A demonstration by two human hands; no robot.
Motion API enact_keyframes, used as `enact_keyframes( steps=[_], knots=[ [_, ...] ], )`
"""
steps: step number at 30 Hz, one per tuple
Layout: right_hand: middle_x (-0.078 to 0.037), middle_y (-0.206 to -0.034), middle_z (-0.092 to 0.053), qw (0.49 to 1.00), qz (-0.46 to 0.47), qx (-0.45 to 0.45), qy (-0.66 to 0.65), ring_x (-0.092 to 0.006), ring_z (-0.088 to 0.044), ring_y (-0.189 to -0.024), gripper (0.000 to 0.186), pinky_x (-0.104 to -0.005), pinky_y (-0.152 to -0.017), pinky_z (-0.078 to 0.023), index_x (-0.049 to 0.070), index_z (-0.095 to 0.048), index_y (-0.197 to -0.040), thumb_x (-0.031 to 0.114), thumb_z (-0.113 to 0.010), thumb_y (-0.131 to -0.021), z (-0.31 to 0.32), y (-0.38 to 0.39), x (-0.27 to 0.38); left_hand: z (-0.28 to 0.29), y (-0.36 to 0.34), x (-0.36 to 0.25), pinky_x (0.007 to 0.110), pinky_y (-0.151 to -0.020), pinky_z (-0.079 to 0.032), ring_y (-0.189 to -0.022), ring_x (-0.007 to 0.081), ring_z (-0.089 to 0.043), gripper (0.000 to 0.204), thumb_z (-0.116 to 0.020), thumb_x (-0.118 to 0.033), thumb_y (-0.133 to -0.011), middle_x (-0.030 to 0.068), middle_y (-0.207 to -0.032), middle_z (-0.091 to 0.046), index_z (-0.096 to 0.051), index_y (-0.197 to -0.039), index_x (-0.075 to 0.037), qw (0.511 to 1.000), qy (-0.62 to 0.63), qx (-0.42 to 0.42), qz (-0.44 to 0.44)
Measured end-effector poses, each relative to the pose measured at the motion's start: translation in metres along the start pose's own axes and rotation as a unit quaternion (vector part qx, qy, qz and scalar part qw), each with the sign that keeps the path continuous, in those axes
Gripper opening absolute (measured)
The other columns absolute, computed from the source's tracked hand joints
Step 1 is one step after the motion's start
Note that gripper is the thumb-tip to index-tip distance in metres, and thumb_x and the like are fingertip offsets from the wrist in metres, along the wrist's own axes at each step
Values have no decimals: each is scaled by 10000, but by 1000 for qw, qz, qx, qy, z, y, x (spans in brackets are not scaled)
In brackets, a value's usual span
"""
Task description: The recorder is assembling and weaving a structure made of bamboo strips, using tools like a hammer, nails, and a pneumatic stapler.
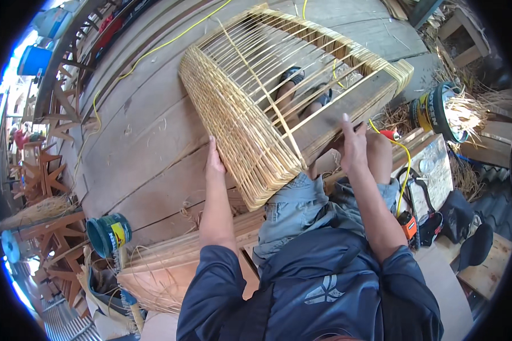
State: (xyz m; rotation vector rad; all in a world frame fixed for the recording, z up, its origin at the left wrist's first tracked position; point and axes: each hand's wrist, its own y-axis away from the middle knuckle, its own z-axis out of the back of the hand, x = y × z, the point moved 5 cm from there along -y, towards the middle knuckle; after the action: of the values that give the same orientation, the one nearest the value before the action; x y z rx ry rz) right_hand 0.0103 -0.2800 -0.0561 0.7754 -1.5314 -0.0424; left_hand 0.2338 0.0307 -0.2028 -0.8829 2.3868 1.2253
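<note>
A large half-woven wicker frame (233, 113) lies slanted in front of me, its near corner over my lap. Tight tan weave covers its left side, while long loose-spaced strands span the open top. Wrapped strips bind the far rail, and a bare wooden board (347, 105) forms the right end. Against the woven left side, my left hand (214, 158) supports the frame, its fingers partly hidden by it. My right hand (354, 145) holds the edge of the wooden end, thumb raised, with the other fingers partly out of sight.
My feet show through the strands. A dark green bucket (108, 234) stands at left; another bucket (438, 113) at right holds pale fibre strips. A yellow cord (407, 165) runs to an orange tool (407, 226) beside my right arm. Wooden star-shaped pieces (40, 176) are stacked far left.
</note>
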Motion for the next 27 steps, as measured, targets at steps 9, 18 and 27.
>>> enact_keyframes(
  steps=[9, 18, 27],
  knots=[
    [-190, -1265, -447, 997, 58, 40, -42, -276, -510, -1114, 728, -360, -949, -425, -20, -201, -1361, 220, -634, -827, -9, 35, 21, -44, 120, -59, 473, -954, -460, -1148, 308, -517, 635, -393, -534, -916, 142, -1297, -499, -399, -1347, -69, 985, -149, 24, -86],
    [-169, -1078, -598, 971, -147, 186, -4, -271, -612, -935, 585, -347, -853, -475, -69, -425, -1240, 229, -652, -791, -18, -22, -5, -18, 212, -12, 485, -1012, -393, -1216, 326, -448, 576, -357, -468, -944, 135, -1371, -420, -339, -1375, -86, 990, -34, -109, -78],
    [-125, -978, -637, 910, -334, 243, 39, -284, -631, -864, 418, -475, -802, -510, 20, -566, -1076, 339, -633, -814, -37, -147, -33, -62, 213, 50, 454, -936, -457, -1153, 285, -511, 604, -487, -452, -914, 115, -1297, -490, -327, -1353, -69, 996, 3, -80, -35]
  ],
)
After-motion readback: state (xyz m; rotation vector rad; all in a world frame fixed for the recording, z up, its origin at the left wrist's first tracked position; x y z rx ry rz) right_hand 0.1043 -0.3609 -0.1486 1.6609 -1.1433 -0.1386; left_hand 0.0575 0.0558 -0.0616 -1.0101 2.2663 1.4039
